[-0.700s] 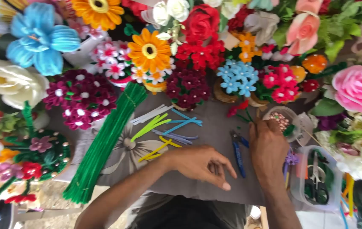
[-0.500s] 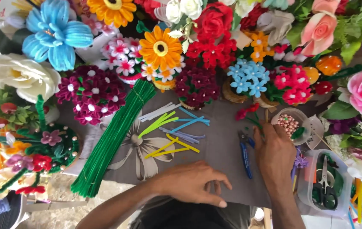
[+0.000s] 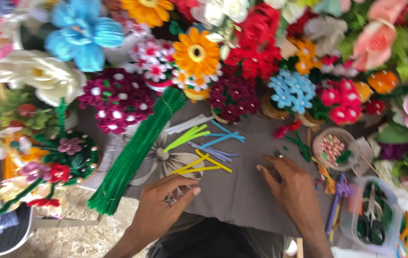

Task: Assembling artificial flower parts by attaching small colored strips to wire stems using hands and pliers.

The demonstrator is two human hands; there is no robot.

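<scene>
1. Head view, lower centre: found the left hand (image 3: 165, 203) curled, fingertips down on the grey worktop (image 3: 242, 196), just below the yellow pipe-cleaner pieces (image 3: 201, 166); could not tell whether anything was gripped.
2. Right of centre: saw the right hand (image 3: 292, 188) open and flat, fingers stretched towards the bead bowl (image 3: 334, 149).
3. Noted the green stem bundle (image 3: 132, 157) lying diagonally at left, apart from both hands.
4. Judged the step as sorting cut pieces; lifting one would have called for a fine pinch.

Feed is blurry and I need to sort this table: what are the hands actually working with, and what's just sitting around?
In use:
left hand on the grey cloth
right hand by the small metal bit
loose yellow stems

Lying about:
green stem bundle
bead bowl
scissors tub
orange flower
</scene>
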